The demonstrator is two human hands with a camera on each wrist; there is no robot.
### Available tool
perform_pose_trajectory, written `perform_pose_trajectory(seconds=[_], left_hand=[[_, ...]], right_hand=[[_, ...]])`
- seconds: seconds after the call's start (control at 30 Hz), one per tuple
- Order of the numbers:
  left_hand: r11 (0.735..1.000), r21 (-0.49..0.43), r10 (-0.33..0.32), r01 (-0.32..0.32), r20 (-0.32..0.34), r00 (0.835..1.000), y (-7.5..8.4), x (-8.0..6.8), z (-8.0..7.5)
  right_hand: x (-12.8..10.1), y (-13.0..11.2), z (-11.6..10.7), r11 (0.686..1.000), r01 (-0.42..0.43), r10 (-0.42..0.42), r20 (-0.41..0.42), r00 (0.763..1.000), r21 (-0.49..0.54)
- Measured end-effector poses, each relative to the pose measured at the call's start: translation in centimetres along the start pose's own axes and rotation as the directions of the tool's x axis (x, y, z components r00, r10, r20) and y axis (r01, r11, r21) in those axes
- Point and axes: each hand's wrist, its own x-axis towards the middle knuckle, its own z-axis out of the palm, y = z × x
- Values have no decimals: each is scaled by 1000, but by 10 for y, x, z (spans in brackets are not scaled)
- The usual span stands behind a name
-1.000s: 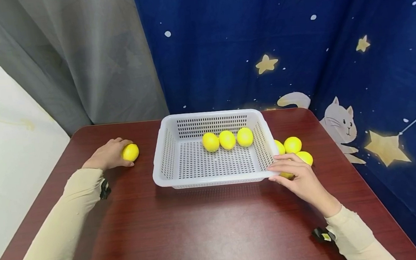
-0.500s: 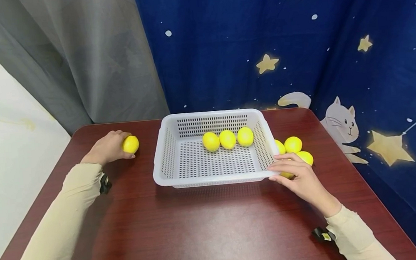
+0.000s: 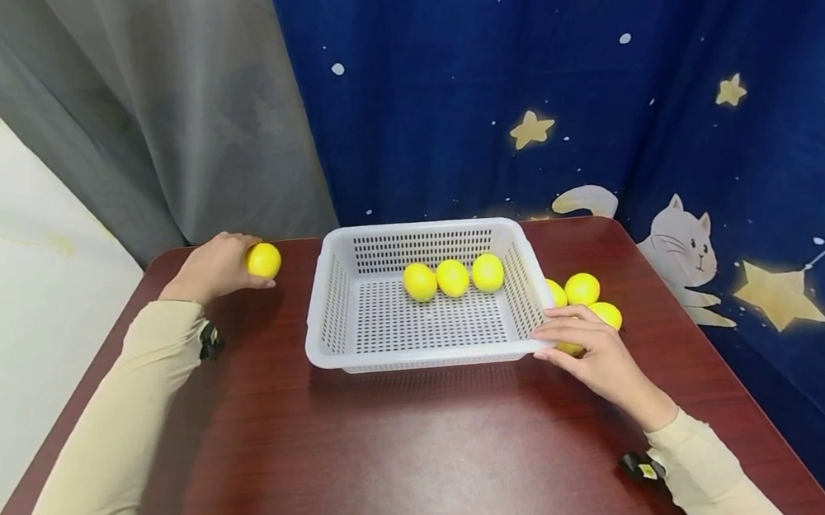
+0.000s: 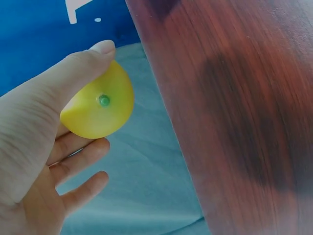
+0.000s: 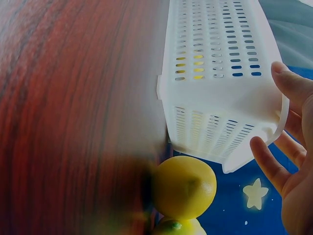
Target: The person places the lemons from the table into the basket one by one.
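My left hand point(image 3: 215, 268) holds a lemon point(image 3: 264, 260) above the left part of the table. In the left wrist view the lemon point(image 4: 105, 105) shows its green stem end, gripped between thumb and fingers. A white perforated plastic basket point(image 3: 437, 356) stands mid-table with three lemons point(image 3: 453, 278) in a row inside. My right hand point(image 3: 589, 348) pinches the basket's near right corner. The right wrist view shows the thumb and fingers around the rim point(image 5: 279, 117) there.
Several lemons point(image 3: 582, 288) lie on the table right of the basket, partly hidden by its wall and my right hand. The reddish-brown table point(image 3: 431, 455) ends at the back against a grey curtain point(image 3: 237, 142) and a blue star-patterned curtain point(image 3: 428, 107).
My left hand has raised the lemon off the table and carried it slightly toward the back. The right hand, the basket and the other lemons have stayed in place.
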Motion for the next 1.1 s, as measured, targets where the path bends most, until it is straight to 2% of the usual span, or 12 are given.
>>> perform_pose_trajectory(seconds=[0.23, 0.53, 1.1], left_hand=[[1000, 0, -17, 17, 16, 1000, 8, 2, -5], [999, 22, -47, 48, -9, 999, 17, 12, -12], [999, 40, -33, 35, -41, 999, 61, 29, -33]], right_hand=[[0, 1, -1, 1000, -16, 16, 10, 1000, 3], [1, -2, -2, 999, -33, 33, 23, 999, -4], [1, 0, -3, 1000, -27, 27, 25, 999, -3]])
